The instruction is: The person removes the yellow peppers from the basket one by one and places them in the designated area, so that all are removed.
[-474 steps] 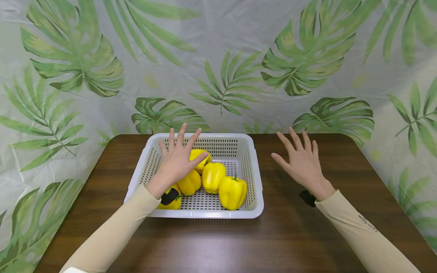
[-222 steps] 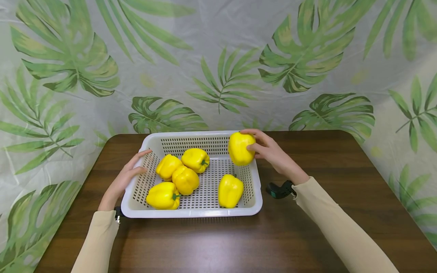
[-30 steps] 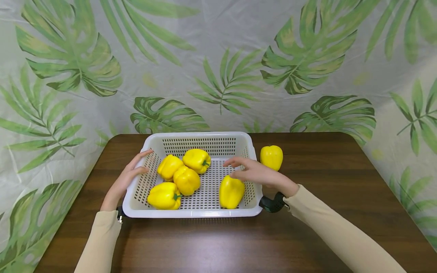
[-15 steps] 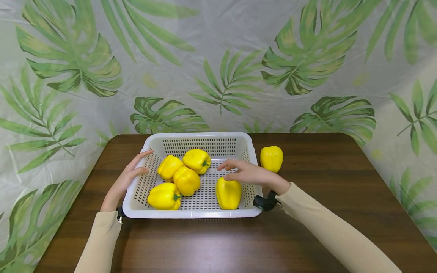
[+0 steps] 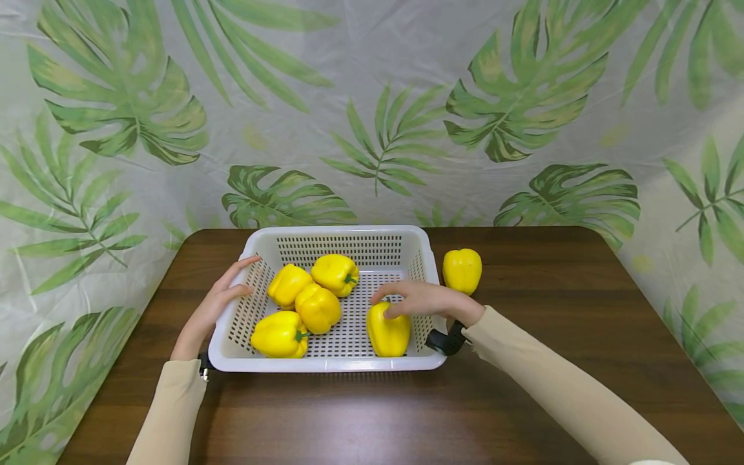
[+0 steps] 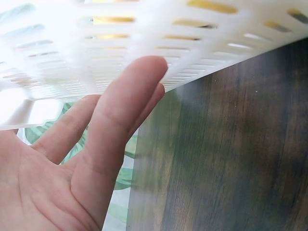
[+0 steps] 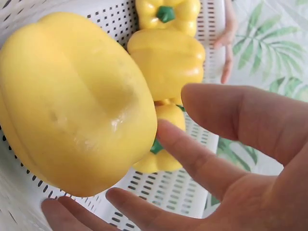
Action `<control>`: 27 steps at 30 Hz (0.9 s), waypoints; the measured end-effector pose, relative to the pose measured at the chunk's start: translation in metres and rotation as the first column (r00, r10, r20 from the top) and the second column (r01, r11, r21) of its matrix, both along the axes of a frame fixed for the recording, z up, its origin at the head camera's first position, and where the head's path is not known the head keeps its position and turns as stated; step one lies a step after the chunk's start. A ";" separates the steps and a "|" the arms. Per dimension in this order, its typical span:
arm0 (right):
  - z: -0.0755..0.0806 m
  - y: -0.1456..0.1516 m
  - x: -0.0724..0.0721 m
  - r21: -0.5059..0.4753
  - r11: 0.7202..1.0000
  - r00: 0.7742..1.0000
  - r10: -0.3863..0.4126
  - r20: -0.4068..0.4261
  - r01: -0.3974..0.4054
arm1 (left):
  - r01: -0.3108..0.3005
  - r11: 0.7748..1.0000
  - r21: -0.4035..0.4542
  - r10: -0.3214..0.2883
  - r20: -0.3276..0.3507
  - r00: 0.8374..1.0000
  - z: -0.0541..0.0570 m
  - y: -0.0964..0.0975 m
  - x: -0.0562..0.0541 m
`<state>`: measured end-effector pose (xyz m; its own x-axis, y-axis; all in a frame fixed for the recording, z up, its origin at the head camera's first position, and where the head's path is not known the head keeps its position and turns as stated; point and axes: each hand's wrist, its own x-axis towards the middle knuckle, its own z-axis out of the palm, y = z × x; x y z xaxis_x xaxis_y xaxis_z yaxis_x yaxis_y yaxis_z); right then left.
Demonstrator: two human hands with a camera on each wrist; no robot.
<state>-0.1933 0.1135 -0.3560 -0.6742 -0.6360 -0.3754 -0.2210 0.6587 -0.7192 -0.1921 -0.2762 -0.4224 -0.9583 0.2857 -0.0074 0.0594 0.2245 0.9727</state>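
Yellow pepper (image 5: 388,337): one, smooth-skinned, in the basket's front right corner area, close to the front wall; its upper end we see only in part, beneath a hand.

Right grip (image 5: 427,298): spread loosely about the pepper's top, fingers lightly bent. In the right wrist view we find the thumb standing clear of the skin; whether the index fingertip touches or merely overlaps it, we cannot tell.

Basket (image 5: 328,364): white, rectangular, slotted walls and base.

Left grip (image 5: 208,313): at the basket's left wall, fingers extended and tips over the rim as we see it from above, thumb apart from them.

Further contents, grouped in the left half: rear pepper (image 5: 335,274), green stem turned to the right; back-left pepper (image 5: 289,285); middle pepper (image 5: 318,309); front pepper (image 5: 279,334), green stem also to the right. All four are yellow and lie close together.

Outside pepper (image 5: 462,270): yellow, just beside the basket's right wall, on the counter (image 5: 372,420), which we list as dark brown, wood-grained.

Worn items: beige sleeves (image 5: 558,374); a black wrist device (image 5: 446,340) at the right wrist.

Backdrop: pale cloth (image 5: 401,39) printed with green leaves.
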 end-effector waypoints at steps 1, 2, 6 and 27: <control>0.000 -0.001 0.000 0.004 1.000 1.000 0.006 0.009 -0.006 | 0.000 1.000 0.000 0.000 0.001 1.000 0.000 0.000 0.000; 0.000 -0.001 0.000 0.011 1.000 1.000 0.013 0.015 -0.014 | 0.000 1.000 0.001 0.000 0.002 1.000 0.000 0.000 0.000; -0.001 -0.003 -0.001 0.038 0.998 0.997 0.041 0.068 -0.043 | 0.001 1.000 0.002 -0.001 0.001 1.000 0.000 0.000 0.001; -0.004 -0.005 -0.002 -0.049 0.998 0.995 0.033 0.099 -0.028 | -0.001 1.000 0.008 0.001 0.015 1.000 0.002 0.001 0.002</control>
